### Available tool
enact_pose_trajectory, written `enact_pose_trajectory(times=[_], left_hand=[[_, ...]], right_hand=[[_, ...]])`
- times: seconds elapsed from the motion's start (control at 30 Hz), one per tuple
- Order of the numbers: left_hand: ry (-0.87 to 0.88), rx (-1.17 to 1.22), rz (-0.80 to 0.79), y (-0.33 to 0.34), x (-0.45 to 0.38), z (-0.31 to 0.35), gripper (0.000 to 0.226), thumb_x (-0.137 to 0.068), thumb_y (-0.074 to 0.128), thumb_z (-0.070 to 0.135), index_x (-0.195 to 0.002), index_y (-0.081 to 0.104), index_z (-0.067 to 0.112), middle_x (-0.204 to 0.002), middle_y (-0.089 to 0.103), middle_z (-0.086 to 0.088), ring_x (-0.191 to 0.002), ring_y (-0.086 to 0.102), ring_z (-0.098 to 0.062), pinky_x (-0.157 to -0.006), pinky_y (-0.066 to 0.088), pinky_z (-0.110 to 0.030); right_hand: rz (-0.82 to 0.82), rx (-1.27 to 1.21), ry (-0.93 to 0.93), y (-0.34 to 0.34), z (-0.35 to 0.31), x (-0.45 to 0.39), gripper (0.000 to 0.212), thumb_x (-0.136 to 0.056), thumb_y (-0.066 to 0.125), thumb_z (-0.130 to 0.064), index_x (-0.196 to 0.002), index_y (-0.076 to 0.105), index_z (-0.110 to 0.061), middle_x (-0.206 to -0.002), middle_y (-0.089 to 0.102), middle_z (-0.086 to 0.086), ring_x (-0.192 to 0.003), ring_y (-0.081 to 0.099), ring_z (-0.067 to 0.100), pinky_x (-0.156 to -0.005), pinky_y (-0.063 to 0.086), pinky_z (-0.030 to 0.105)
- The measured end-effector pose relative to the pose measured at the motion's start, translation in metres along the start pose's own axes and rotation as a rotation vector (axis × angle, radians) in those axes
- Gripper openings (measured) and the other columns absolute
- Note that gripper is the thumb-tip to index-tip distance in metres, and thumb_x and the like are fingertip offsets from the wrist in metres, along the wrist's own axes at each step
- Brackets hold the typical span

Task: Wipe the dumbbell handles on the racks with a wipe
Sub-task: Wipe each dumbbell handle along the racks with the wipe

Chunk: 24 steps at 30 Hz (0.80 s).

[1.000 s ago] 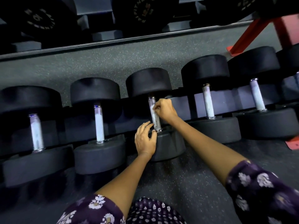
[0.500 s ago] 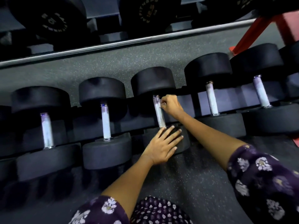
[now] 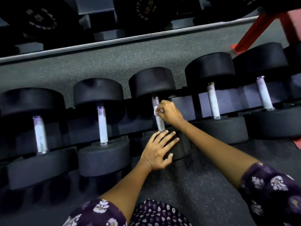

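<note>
Head view is all there is, looking down at a grey speckled rubber floor (image 3: 114,62) with a low black dumbbell rack (image 3: 184,101) running across it. Five black round-headed dumbbells sit in the row, and an upper shelf of dark weights (image 3: 44,18) along the top is cut off by the frame, lettering too blurry to read. A red metal frame leg (image 3: 254,30) pokes in at the top right, also cut off.

The middle black dumbbell (image 3: 151,82) is the one being worked on. Its near head is mostly hidden under the left hand (image 3: 158,152), which lies flat on it, fingers straight and spread apart, fingertips right up by the bottom collar of the pale knurled metal handle (image 3: 160,123).

The right hand (image 3: 169,112) is just beyond those fingertips, curled in against the upper half of that handle. Its fingers are bunched together, pinching a small white wipe (image 3: 156,111) against the bar. Only a scrap of the wipe peeks out on the left side of the knuckles, so I can't tell how big it is or how it's folded.

Both arms come out of dark purple floral sleeves (image 3: 273,193) at the bottom edge, partly out of frame.
</note>
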<state>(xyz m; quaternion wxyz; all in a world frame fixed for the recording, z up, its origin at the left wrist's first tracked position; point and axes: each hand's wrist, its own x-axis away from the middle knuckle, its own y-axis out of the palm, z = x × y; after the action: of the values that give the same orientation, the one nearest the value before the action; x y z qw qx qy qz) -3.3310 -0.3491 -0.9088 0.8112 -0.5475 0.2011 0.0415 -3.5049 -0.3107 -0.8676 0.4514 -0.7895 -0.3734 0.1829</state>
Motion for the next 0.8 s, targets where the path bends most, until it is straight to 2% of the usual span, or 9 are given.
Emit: enact_pose_trajectory(times=[0.13,0.27,0.33,0.43,0.53,0.6,0.63,0.73,0.8], left_hand=[[-0.025,-0.003,-0.014,-0.001,-0.002,0.003,0.053,-0.087,0.043,0.036,-0.135,0.052,0.016,-0.14,0.053,-0.011,-0.127,0.047,-0.029,-0.103,0.032,-0.041],[-0.034,0.005,-0.03,-0.004,-0.002,0.004,0.053,-0.085,0.043,0.036,-0.133,0.055,0.015,-0.139,0.054,-0.011,-0.126,0.047,-0.028,-0.102,0.033,-0.042],[-0.043,0.004,-0.042,-0.005,-0.002,0.005,0.054,-0.085,0.043,0.036,-0.134,0.054,0.015,-0.139,0.053,-0.011,-0.126,0.046,-0.028,-0.102,0.033,-0.043],[-0.047,-0.005,-0.049,-0.004,-0.003,0.006,0.054,-0.085,0.043,0.037,-0.135,0.048,0.017,-0.14,0.053,-0.011,-0.126,0.046,-0.028,-0.102,0.033,-0.043],[-0.046,0.009,-0.029,-0.003,-0.003,0.006,0.051,-0.086,0.043,0.036,-0.131,0.052,0.016,-0.136,0.055,-0.012,-0.124,0.047,-0.03,-0.1,0.034,-0.044],[-0.043,0.032,-0.022,-0.002,-0.002,0.006,0.047,-0.085,0.043,0.036,-0.125,0.055,0.014,-0.131,0.058,-0.013,-0.123,0.047,-0.03,-0.098,0.036,-0.044],[-0.043,0.032,-0.021,-0.002,-0.001,0.006,0.047,-0.085,0.043,0.036,-0.125,0.055,0.015,-0.13,0.058,-0.013,-0.123,0.048,-0.03,-0.098,0.036,-0.044],[-0.043,0.026,-0.02,-0.001,-0.002,0.004,0.049,-0.086,0.042,0.037,-0.129,0.05,0.017,-0.134,0.056,-0.011,-0.124,0.048,-0.03,-0.099,0.036,-0.043],[-0.041,0.027,-0.022,-0.002,-0.002,0.004,0.051,-0.086,0.042,0.037,-0.132,0.049,0.018,-0.137,0.055,-0.01,-0.125,0.048,-0.029,-0.1,0.035,-0.043]], right_hand=[[0.109,-0.096,0.133,-0.002,-0.007,-0.023,0.015,-0.084,0.06,-0.009,-0.089,0.073,-0.001,-0.089,0.059,0.021,-0.082,0.058,0.036,-0.068,0.041,0.032],[-0.036,0.032,0.054,0.011,0.003,0.005,0.018,-0.086,0.057,-0.009,-0.091,0.07,0.002,-0.094,0.058,0.02,-0.088,0.059,0.034,-0.071,0.044,0.034],[-0.031,-0.019,0.076,0.01,0.007,0.006,0.015,-0.084,0.062,-0.008,-0.093,0.072,-0.001,-0.096,0.061,0.018,-0.089,0.061,0.033,-0.074,0.048,0.034],[0.155,-0.259,0.263,0.003,0.0,-0.008,0.014,-0.081,0.066,-0.008,-0.088,0.073,0.001,-0.089,0.069,0.02,-0.084,0.064,0.03,-0.071,0.044,0.028],[0.394,-0.493,0.437,0.006,-0.014,-0.012,0.011,-0.078,0.065,-0.002,-0.083,0.073,0.004,-0.082,0.071,0.022,-0.078,0.065,0.027,-0.056,0.034,0.01],[0.478,-0.642,0.575,0.013,-0.021,-0.013,0.01,-0.076,0.067,-0.001,-0.083,0.073,0.003,-0.079,0.071,0.016,-0.07,0.061,0.018,-0.054,0.033,0.002],[0.494,-0.738,0.653,0.015,-0.022,-0.017,0.009,-0.075,0.069,0.0,-0.082,0.073,0.002,-0.076,0.07,0.012,-0.067,0.058,0.014,-0.056,0.035,0.001],[0.463,-1.111,0.864,0.013,-0.019,-0.03,0.011,-0.073,0.068,0.007,-0.073,0.068,-0.004,-0.064,0.06,0.006,-0.058,0.051,0.011,-0.056,0.045,0.019],[0.443,-1.157,0.889,0.012,-0.017,-0.033,0.019,-0.073,0.068,0.008,-0.065,0.064,-0.009,-0.061,0.056,0.004,-0.055,0.048,0.011,-0.052,0.043,0.019]])
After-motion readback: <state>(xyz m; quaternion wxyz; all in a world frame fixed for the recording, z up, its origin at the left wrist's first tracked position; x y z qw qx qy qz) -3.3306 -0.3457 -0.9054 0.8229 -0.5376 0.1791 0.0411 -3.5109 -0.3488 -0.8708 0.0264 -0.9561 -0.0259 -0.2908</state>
